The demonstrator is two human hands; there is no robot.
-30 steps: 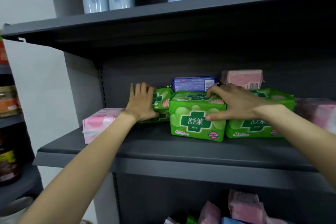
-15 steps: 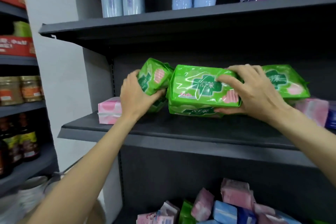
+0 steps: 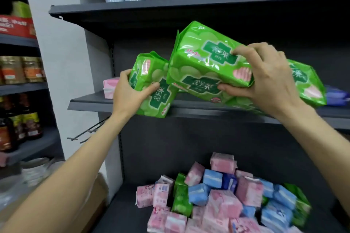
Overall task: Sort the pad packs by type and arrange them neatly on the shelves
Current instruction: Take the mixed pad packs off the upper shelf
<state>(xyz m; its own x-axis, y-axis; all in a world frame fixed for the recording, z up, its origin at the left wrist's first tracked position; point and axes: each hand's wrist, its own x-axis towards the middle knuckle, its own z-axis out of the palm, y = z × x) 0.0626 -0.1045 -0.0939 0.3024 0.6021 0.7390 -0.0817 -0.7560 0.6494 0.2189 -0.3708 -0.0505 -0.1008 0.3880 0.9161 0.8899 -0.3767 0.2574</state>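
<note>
Both green bundles have come up off the middle shelf [image 3: 121,103] since a second ago, when they sat flat on it. My left hand [image 3: 126,92] grips the small green pack [image 3: 151,89], fingers [image 3: 151,87] curled round its face, tilted out past the shelf lip. My right hand [image 3: 265,81] clamps the stacked green packs [image 3: 204,62], thumb beneath and fingers on top, raised and slanted. I judge the glossy wrap slippery: the lower pack of the stack could slide free and drop into the mixed pile [image 3: 217,195] on the bottom shelf. A pink pack [image 3: 109,86] sits just behind my left hand.
</note>
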